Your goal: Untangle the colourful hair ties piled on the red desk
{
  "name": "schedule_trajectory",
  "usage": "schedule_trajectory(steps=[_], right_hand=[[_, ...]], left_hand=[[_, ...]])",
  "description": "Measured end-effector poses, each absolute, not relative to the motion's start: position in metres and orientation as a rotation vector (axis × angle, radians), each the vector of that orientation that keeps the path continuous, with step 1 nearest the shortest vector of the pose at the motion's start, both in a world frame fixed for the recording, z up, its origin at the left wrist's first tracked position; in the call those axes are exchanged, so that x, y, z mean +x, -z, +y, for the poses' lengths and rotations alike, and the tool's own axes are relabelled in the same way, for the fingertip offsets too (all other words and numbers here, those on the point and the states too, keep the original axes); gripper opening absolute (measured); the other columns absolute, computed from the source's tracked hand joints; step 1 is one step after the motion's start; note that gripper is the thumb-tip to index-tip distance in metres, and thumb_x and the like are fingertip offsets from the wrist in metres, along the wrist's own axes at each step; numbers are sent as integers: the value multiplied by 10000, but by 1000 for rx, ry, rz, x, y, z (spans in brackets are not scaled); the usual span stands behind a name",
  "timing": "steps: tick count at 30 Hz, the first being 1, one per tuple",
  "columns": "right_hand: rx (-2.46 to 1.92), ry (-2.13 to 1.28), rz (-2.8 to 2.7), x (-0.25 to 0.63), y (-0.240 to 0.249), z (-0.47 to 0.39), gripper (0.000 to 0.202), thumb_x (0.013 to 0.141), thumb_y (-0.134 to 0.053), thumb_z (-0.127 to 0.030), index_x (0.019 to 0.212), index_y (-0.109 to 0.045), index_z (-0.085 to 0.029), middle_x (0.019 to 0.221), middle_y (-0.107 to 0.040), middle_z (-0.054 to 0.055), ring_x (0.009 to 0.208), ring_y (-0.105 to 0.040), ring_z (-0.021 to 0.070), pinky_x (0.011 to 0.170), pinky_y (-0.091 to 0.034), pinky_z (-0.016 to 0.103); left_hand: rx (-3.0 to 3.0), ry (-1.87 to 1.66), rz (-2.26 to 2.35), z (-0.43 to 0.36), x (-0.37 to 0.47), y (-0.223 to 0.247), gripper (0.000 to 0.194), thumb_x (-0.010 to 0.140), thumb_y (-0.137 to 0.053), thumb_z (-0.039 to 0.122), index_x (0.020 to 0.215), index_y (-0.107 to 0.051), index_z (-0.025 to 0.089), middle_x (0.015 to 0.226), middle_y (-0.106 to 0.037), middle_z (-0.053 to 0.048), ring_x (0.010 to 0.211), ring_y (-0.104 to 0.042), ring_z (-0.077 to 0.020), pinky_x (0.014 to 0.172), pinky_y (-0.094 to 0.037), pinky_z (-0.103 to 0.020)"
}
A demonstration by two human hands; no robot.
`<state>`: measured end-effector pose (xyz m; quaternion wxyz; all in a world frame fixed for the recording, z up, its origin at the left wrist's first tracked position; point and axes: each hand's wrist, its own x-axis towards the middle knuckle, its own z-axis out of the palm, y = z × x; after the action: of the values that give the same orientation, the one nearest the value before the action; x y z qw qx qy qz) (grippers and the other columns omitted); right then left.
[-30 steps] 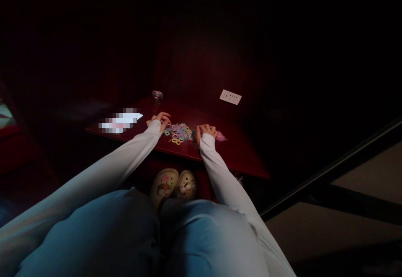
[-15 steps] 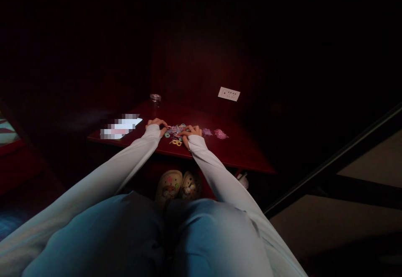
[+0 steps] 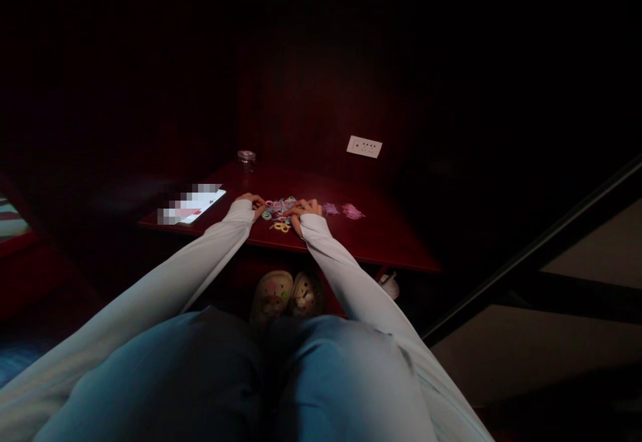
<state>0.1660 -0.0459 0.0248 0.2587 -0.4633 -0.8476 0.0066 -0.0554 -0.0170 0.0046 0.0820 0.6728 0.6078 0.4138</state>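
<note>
A mixed heap of small coloured elastic hair bands [image 3: 281, 206] lies on the dark red table [image 3: 381, 248], between my two hands. My left hand [image 3: 251, 202] rests at the heap's left edge, fingers curled together; anything between the tips is too small to make out. Over the right side of the heap, my right hand [image 3: 307, 209] has its index finger stretched across the bands and its other fingers bent. Just in front of the heap are yellow bands [image 3: 281, 227]. To the right of my right hand are a purple bunch [image 3: 330, 209] and a pink bunch [image 3: 353, 211] of thin bands.
A lit tablet-like screen [image 3: 203, 206], partly blurred out, lies at the table's left. Behind it stands a clear lidded jar [image 3: 246, 161]. A white socket plate [image 3: 364, 146] is on the back wall. My clogs [image 3: 271, 297] are below the table's front edge.
My left hand's fingers have drawn in and curled more at the heap's edge. My right hand stays over the heap with only a slight finger shift. The view has tilted slightly.
</note>
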Motion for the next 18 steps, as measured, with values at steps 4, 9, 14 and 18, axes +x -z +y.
schedule_trajectory(steps=[4,9,14,18], right_hand=[[-1248,-33,-2277,166,-24,-46,295,979,-537,-206,1085,-801,-284,1191,-670,47,1142,-423,237,1016,-296,366],[-1226,-42,-2259,165,-23,-45,318,974,-518,-195,1071,-807,-285,1181,-675,50,1131,-431,239,1005,-302,368],[-1230,-37,-2267,164,-24,-45,315,971,-522,-182,1068,-804,-285,1180,-678,40,1131,-430,237,1003,-312,362],[-1231,-37,-2268,165,-25,-46,300,970,-537,-181,1067,-802,-282,1183,-678,35,1139,-437,232,1006,-320,356]], left_hand=[[2036,-1227,1832,-18,-55,-5,215,767,-609,352,739,-738,183,765,-702,-50,719,-629,-187,720,-512,-277],[2088,-1184,1710,-13,-61,0,212,729,-679,382,797,-731,188,769,-676,-25,726,-602,-176,719,-483,-276],[2198,-1081,1673,0,-65,6,198,736,-677,403,751,-669,206,692,-615,8,693,-524,-165,720,-427,-281],[2190,-1123,1662,4,-65,11,202,726,-673,406,707,-631,209,689,-608,6,687,-494,-163,698,-396,-281]])
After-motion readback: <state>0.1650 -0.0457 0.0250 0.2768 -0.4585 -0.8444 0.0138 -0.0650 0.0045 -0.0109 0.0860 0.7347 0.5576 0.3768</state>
